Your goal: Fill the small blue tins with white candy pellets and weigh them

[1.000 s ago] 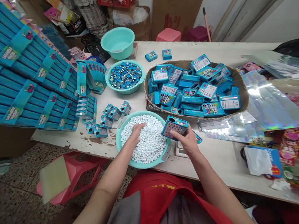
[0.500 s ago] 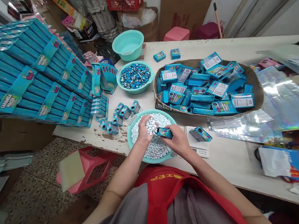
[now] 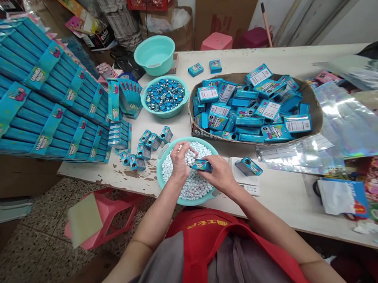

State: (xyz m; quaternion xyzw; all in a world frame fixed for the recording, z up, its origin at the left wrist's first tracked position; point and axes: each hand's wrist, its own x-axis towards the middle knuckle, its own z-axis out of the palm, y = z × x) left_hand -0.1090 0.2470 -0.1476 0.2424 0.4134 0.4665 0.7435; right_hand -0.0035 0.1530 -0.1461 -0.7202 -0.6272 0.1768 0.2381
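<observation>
A turquoise basin (image 3: 159, 173) full of small white candies (image 3: 195, 186) stands at the table's front edge. Above it my left hand (image 3: 180, 162) is cupped round a heap of the candies. My right hand (image 3: 220, 172) grips a small blue candy box (image 3: 202, 165), its end held against the heap in my left palm. Just right of the basin, another blue box (image 3: 249, 166) with a dark round hole in its top rests on a white scale (image 3: 249, 186). Several similar boxes (image 3: 143, 151) stand left of the basin.
A cardboard tray (image 3: 314, 111) heaped with blue boxes lies behind the scale. Behind the candies sit a basin (image 3: 187, 99) of blue and silver caps and a further turquoise basin (image 3: 155, 55). Stacked blue packs (image 3: 33, 102) rise at the left; plastic sheets (image 3: 351, 117) lie at the right.
My left hand has come up from the basin with a heap of candies. My right hand has brought the box leftward and tilted it against that heap. The camera view has shifted slightly.
</observation>
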